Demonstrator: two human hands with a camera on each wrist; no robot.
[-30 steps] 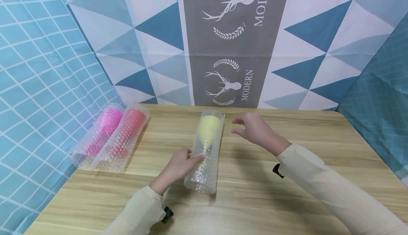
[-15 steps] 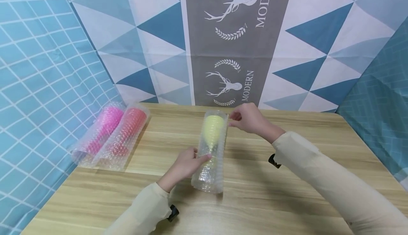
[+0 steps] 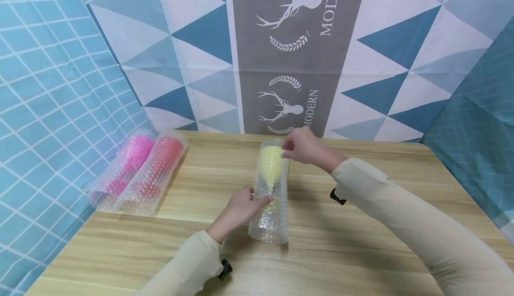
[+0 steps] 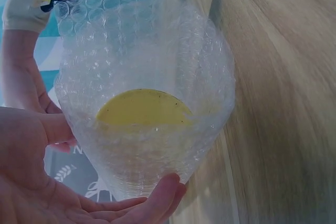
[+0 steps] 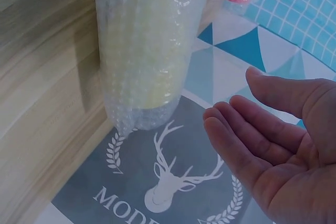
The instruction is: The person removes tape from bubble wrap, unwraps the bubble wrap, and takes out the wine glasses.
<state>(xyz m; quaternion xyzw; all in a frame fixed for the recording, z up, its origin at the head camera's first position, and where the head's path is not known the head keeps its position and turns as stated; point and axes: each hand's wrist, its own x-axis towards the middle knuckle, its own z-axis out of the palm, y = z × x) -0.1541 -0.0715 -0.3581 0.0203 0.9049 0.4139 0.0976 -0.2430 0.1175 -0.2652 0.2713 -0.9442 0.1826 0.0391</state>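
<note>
A yellow goblet (image 3: pixel 271 164) lies rolled in bubble wrap (image 3: pixel 267 230) on the table, its cup end toward the back wall. My left hand (image 3: pixel 242 209) grips the lower half of the roll, thumb on top; the left wrist view shows the fingers round its side and the goblet's round yellow base (image 4: pixel 144 107) inside the open end of the wrap. Beside the cup end, my right hand (image 3: pixel 303 145) hovers with loosely bent fingers. In the right wrist view those fingers (image 5: pixel 247 129) hold nothing and stand apart from the wrap.
Two more bubble-wrapped goblets, one pink (image 3: pixel 132 155) and one red (image 3: pixel 162 162), lie side by side at the table's left edge. The wooden table (image 3: pixel 361 260) meets a patterned wall cloth (image 3: pixel 281 64) at the back. Tiled-pattern cloth (image 3: pixel 48 100) hangs on the left.
The right hand has moved left, up to the cup end of the wrapped goblet. The left hand has shifted the roll slightly right and turned it straighter, keeping its grip.
</note>
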